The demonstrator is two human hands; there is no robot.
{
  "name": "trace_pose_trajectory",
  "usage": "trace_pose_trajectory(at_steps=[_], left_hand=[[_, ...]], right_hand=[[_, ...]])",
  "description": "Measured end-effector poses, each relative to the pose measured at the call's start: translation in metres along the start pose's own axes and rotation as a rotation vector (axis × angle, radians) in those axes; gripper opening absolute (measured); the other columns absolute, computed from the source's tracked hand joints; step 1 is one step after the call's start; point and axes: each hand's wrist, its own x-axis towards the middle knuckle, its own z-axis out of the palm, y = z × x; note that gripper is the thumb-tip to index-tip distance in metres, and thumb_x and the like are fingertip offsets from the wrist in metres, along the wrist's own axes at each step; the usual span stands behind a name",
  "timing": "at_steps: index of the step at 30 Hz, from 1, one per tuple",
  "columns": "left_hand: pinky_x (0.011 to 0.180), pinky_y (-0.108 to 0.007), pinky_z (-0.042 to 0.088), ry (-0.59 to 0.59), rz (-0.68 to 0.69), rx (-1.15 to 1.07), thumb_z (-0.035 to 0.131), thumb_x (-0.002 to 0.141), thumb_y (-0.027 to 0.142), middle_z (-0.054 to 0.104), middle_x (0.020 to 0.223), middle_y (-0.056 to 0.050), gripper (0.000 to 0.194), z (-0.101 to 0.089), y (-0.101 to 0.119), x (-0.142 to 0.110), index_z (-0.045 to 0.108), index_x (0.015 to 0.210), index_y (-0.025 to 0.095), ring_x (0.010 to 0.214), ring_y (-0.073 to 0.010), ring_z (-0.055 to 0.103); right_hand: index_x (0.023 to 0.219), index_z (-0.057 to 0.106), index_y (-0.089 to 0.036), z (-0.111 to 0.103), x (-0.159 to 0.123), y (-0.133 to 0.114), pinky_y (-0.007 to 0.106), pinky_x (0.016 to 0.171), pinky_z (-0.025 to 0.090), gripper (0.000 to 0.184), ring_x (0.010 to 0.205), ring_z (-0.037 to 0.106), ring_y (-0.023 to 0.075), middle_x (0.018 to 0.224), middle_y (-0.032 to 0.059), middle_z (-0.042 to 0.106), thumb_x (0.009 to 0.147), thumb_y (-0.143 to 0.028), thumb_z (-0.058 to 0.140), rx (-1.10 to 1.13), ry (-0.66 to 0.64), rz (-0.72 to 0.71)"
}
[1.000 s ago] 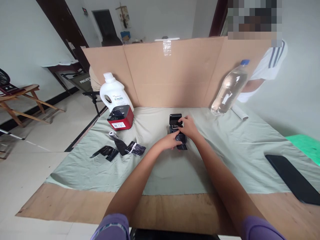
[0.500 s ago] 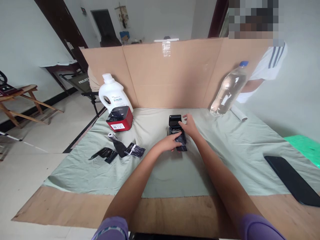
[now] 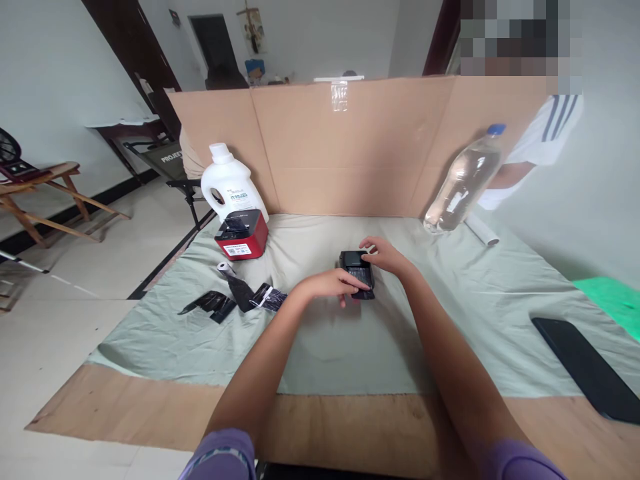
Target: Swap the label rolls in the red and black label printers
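Left hand [image 3: 331,285] lies over the near left part of a small black device [image 3: 355,263], its forefinger stretched across the dark film [image 3: 361,274] on top; whether the lower fingers clamp the body cannot be told. Right hand [image 3: 386,255] stands at the far right corner with its fingers apart and arched, the foremost fingertips at the edge of the lid, which appears to lie down; whether it is latched cannot be determined.

Risks, as judged: film caught beneath the lid could crease or hold it off its seat, the cause being slack near the hinge line. Uneven pressure at the one corner could skew the lid. The green cloth [image 3: 330,353] is wrinkled and unsecured in the visible parts, so a push from one side could make the device slide. A fingertip left under the edge could be pinched.

Position: the device rests on the cloth over the worktop [image 3: 350,427], between the two hands, to the right of the left hand's knuckles and to the left of the right hand. Film scraps [image 3: 215,305] lie well apart on the left, nearer the red-and-black box [image 3: 253,237]; a black slab [image 3: 583,363] lies well apart on the right.
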Motion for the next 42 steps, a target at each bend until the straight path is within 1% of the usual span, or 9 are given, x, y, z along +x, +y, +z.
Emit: trace_pose_trajectory(at_steps=[3, 8, 10, 15, 22, 26, 33, 38, 42], left_hand=[[0.059, -0.023, 0.044, 0.07, 0.0, -0.124, 0.063, 0.09, 0.028, 0.081, 0.099, -0.008, 0.044, -0.019, -0.006, -0.007, 0.071, 0.133, 0.025, 0.056, -0.0096, 0.064], [0.051, -0.021, 0.037, 0.479, -0.005, -0.337, 0.059, 0.093, 0.029, 0.08, 0.094, -0.011, 0.048, -0.037, -0.017, 0.001, 0.064, 0.14, 0.019, 0.046, -0.0061, 0.052], [0.049, -0.02, 0.036, 0.549, -0.032, -0.368, 0.057, 0.094, 0.024, 0.08, 0.089, -0.009, 0.051, -0.037, -0.019, 0.008, 0.058, 0.145, 0.017, 0.045, -0.0057, 0.051], [0.047, -0.02, 0.036, 0.554, -0.028, -0.373, 0.057, 0.095, 0.017, 0.076, 0.076, -0.003, 0.054, -0.029, -0.03, 0.027, 0.053, 0.149, 0.014, 0.042, -0.0059, 0.05], [0.043, -0.019, 0.032, 0.643, -0.078, -0.338, 0.051, 0.101, 0.022, 0.054, 0.051, 0.007, 0.053, -0.012, -0.046, 0.051, 0.048, 0.153, 0.015, 0.036, -0.0072, 0.041], [0.04, -0.019, 0.026, 0.645, -0.086, -0.35, 0.049, 0.103, 0.027, 0.05, 0.051, 0.007, 0.054, -0.005, -0.042, 0.049, 0.044, 0.155, 0.016, 0.035, -0.0075, 0.041], [0.04, -0.017, 0.023, 0.616, -0.103, -0.397, 0.063, 0.097, 0.035, 0.047, 0.054, 0.008, 0.065, -0.002, -0.039, 0.041, 0.042, 0.157, 0.022, 0.038, -0.0059, 0.041], [0.039, -0.018, 0.022, 0.6, -0.082, -0.377, 0.059, 0.099, 0.033, 0.047, 0.055, 0.007, 0.063, -0.001, -0.041, 0.039, 0.04, 0.158, 0.022, 0.039, -0.0064, 0.044], [0.04, -0.017, 0.024, 0.561, -0.077, -0.322, 0.054, 0.102, 0.039, 0.052, 0.056, 0.006, 0.064, -0.002, -0.043, 0.039, 0.035, 0.161, 0.022, 0.041, -0.0071, 0.045]], right_hand=[[0.122, 0.066, -0.016, 0.005, 0.003, 0.009, 0.035, 0.085, 0.053, 0.042, 0.091, 0.065, 0.02, 0.122, 0.0143, 0.065, 0.081, -0.022, 0.07, 0.022, -0.017, 0.166], [0.126, 0.064, -0.016, 0.004, 0.001, 0.019, 0.032, 0.084, 0.051, 0.047, 0.092, 0.066, 0.0207, 0.12, 0.0143, 0.068, 0.087, -0.042, 0.072, 0.007, -0.066, 0.29], [0.124, 0.064, -0.016, 0.002, 0.001, 0.021, 0.029, 0.078, 0.05, 0.045, 0.086, 0.065, 0.0186, 0.114, 0.0123, 0.07, 0.089, -0.044, 0.071, 0.022, -0.113, 0.338], [0.117, 0.063, -0.018, 0.006, 0.002, 0.027, 0.026, 0.065, 0.046, 0.043, 0.072, 0.061, 0.0159, 0.092, 0.0064, 0.071, 0.088, -0.049, 0.072, 0.114, -0.176, 0.452], [0.117, 0.063, -0.015, 0.026, -0.012, 0.022, 0.026, 0.067, 0.047, 0.034, 0.076, 0.062, 0.0166, 0.096, 0.0089, 0.071, 0.093, -0.039, 0.066, 0.187, -0.002, 0.409], [0.121, 0.064, -0.018, 0.02, -0.026, 0.017, 0.024, 0.064, 0.044, 0.036, 0.077, 0.062, 0.0159, 0.096, 0.0064, 0.072, 0.092, -0.04, 0.065, 0.235, -0.03, 0.392], [0.123, 0.065, -0.019, 0.015, -0.024, 0.023, 0.025, 0.058, 0.036, 0.045, 0.077, 0.059, 0.0165, 0.093, 0.0057, 0.071, 0.084, -0.041, 0.071, 0.32, -0.05, 0.42], [0.125, 0.065, -0.018, 0.027, -0.032, 0.027, 0.033, 0.081, 0.05, 0.046, 0.092, 0.065, 0.0217, 0.108, 0.0095, 0.073, 0.086, -0.043, 0.064, 0.343, 0.017, 0.334], [0.132, 0.061, -0.02, 0.047, -0.059, 0.035, 0.043, 0.11, 0.042, 0.05, 0.125, 0.059, 0.0268, 0.134, 0.0109, 0.066, 0.087, -0.038, 0.05, 0.248, 0.176, 0.099]])
